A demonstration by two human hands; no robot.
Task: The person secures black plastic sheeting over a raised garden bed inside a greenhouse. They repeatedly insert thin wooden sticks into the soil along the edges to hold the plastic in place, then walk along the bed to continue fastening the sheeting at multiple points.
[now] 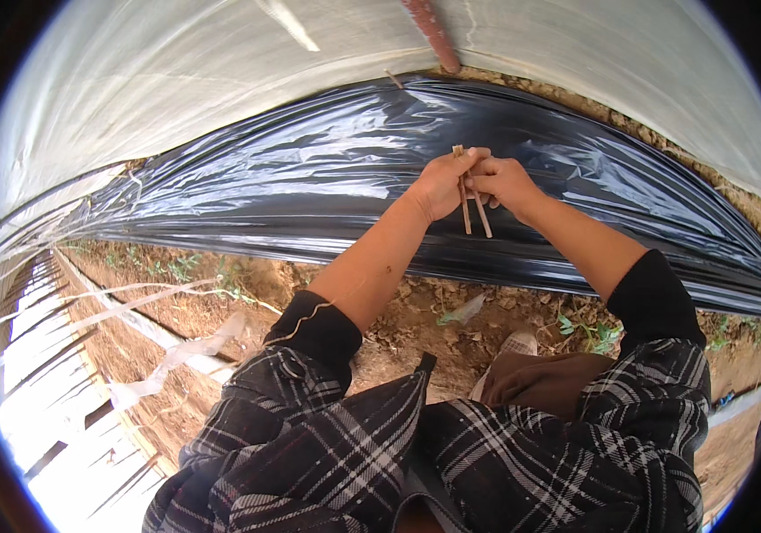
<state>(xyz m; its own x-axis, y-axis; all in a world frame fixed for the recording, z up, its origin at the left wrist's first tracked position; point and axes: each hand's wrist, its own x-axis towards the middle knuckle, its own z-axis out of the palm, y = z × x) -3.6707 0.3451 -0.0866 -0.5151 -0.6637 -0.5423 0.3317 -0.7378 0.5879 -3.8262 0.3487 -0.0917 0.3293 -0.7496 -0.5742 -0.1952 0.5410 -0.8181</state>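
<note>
Two thin wooden sticks (467,216) are held together over a sheet of black plastic film (327,166). My left hand (443,185) grips them near their upper ends, which poke out just past the thumb. My right hand (510,183) meets it from the other side, its bent fingers pinching at the sticks; the overlapping fingers partly hide the grip. Below the hands, the lower stick ends spread slightly apart. The glossy film is stretched over a raised soil bed, wrinkled along its length.
Another small stick (393,78) stands at the film's far edge. Behind rises a translucent plastic greenhouse wall (174,80) with a rusty red pipe (435,33). Dry soil (413,313) with green weeds (597,336) lies at my feet. White plastic strips (180,353) trail at left.
</note>
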